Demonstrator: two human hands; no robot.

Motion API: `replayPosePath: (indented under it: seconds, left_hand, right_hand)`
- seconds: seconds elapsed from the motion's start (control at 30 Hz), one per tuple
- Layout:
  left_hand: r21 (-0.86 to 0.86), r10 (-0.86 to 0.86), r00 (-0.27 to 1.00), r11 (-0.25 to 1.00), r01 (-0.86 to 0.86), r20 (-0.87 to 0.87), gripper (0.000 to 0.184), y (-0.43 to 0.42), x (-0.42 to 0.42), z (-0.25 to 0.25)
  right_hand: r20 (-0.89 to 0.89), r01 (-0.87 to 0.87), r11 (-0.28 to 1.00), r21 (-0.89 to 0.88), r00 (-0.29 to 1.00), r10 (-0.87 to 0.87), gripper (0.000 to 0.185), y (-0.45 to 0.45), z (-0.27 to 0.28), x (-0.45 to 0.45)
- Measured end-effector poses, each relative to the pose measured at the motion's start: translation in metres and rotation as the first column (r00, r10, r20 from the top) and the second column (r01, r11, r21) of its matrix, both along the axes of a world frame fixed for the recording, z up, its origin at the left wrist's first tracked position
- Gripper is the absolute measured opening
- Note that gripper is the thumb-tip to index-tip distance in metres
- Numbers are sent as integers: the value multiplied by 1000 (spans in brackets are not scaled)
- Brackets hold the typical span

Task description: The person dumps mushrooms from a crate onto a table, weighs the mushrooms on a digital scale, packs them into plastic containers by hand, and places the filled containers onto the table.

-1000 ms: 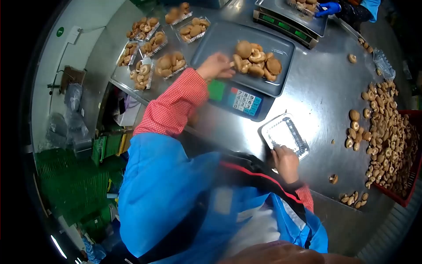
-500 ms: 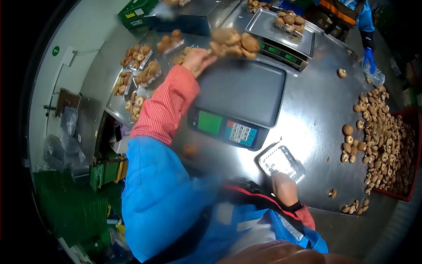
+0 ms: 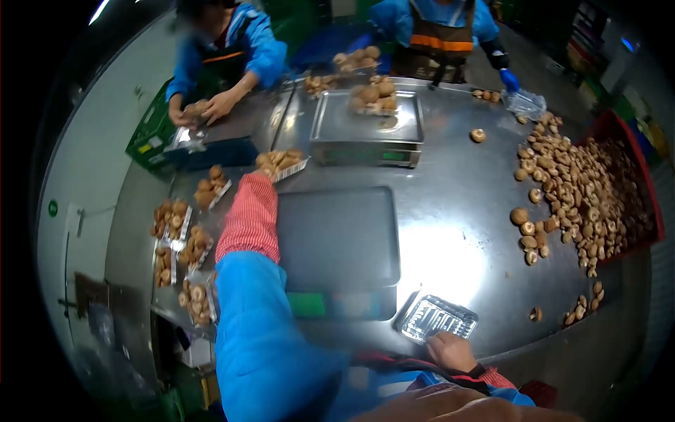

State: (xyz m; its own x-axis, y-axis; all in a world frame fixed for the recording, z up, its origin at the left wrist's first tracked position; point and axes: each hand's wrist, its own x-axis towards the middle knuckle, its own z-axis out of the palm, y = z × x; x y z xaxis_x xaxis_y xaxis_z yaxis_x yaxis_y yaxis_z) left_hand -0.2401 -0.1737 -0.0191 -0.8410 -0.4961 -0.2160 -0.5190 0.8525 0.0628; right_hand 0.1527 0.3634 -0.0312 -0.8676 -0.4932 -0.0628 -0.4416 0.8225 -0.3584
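Steel table (image 3: pixel 460 186), pale wall (image 3: pixel 91 162) left, your right hand (image 3: pixel 454 352) gripping the near tray (image 3: pixel 437 318), left hand hidden, grip unclear.

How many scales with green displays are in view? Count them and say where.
2: a dark scale in front, near the picture's middle, and a silver-topped scale beyond it, bearing a pack of mushrooms. Others may be hidden.

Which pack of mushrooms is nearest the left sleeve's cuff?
The pack directly beyond the red checked cuff, just left of the metal-topped scale. It meets the cuff in the view, while the others stand apart; the left hand itself is hidden.
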Motion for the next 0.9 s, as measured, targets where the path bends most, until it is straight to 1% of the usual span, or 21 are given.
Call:
replayPosePath:
  seconds: [0.1, 0.2, 0.27, 0.3, 0.33, 0.37, 0.4, 0.43, 0.47, 0.5, 0.57, 0.63, 0.67, 0.7, 0.73, 0.77, 0.8, 0.83, 0.87, 0.9]
  left_hand:
    - [-9, 36, 999, 999, -36, 6, 52, 1, -18, -14]
    - [-3, 63, 998, 998, -63, -23, 53, 0, -25, -23]
    - [18, 80, 995, 997, -79, -64, 54, -4, -28, -30]
    - [39, 79, 991, 996, -75, -111, 55, -8, -28, -36]
    - [61, 83, 982, 995, -74, -168, 55, -11, -30, -42]
    - [86, 67, 953, 995, -44, -295, 56, -19, -35, -52]
    - [104, 25, 891, 994, 25, -453, 56, -23, -39, -59]
    - [113, -35, 804, 985, 127, -594, 57, 0, -24, -38]
    - [120, -83, 750, 970, 212, -656, 54, 29, -5, -21]
    - [204, -111, 736, 924, 324, -668, 50, 65, 16, 5]
    - [368, -178, 719, 762, 532, -671, 44, 132, 55, 34]
    - [300, -307, 568, 611, 733, -763, 35, 207, 111, 47]
    - [406, -281, 579, 487, 773, -765, 35, 239, 134, 44]
    - [555, -203, 640, 351, 754, -741, 35, 276, 160, 38]
    - [578, -327, 675, 351, 737, -661, 37, 311, 188, 45]
    - [621, -382, 688, 301, 724, -617, 36, 347, 214, 45]
    - [663, -397, 687, 222, 715, -608, 36, 379, 238, 35]
    - [661, -448, 658, 177, 729, -606, 35, 407, 257, 22]
    - [747, -456, 724, 170, 642, -518, 34, 440, 282, 19]
    - [753, -501, 711, 165, 638, -493, 36, 467, 298, -2]
  right_hand:
    - [65, 8, 1000, -1, 998, -8, 13, -14, 36, -5]
    - [69, 27, 999, -24, 997, -25, 14, -14, 36, -1]
    - [63, 9, 998, -66, 998, -4, 15, -12, 41, -1]
    - [62, 0, 996, -84, 998, 5, 16, -10, 46, 0]
    - [148, 22, 998, -67, 989, -12, 18, -10, 51, 0]
    - [137, 5, 996, -86, 991, 7, 18, -6, 42, 5]
    - [125, -10, 994, -106, 992, 24, 19, -2, 22, 7]
    - [111, -28, 992, -125, 993, 42, 19, 0, 22, 9]
    - [-70, -1, 963, -268, 997, -19, 21, 2, 26, 15]
    - [-94, 22, 966, -256, 994, -48, 22, 6, 26, 15]
    - [-113, 98, 967, -233, 985, -127, 24, 21, 14, 22]
    - [-267, 144, 956, -256, 940, -213, 31, 50, -10, 31]
    - [-178, 242, 932, -271, 939, -295, 33, 64, 15, 35]
    - [-196, 334, 902, -273, 899, -392, 35, 86, 16, 38]
    - [-208, 422, 863, -279, 851, -483, 36, 107, 17, 42]
    - [-328, 498, 821, -280, 754, -569, 38, 134, -14, 45]
    - [-338, 552, 788, -273, 712, -616, 40, 166, -31, 50]
    - [-348, 596, 758, -266, 674, -652, 41, 200, -43, 57]
    - [-342, 647, 689, -326, 599, -724, 43, 234, -49, 61]
    - [-333, 686, 618, -384, 521, -786, 45, 270, -51, 64]
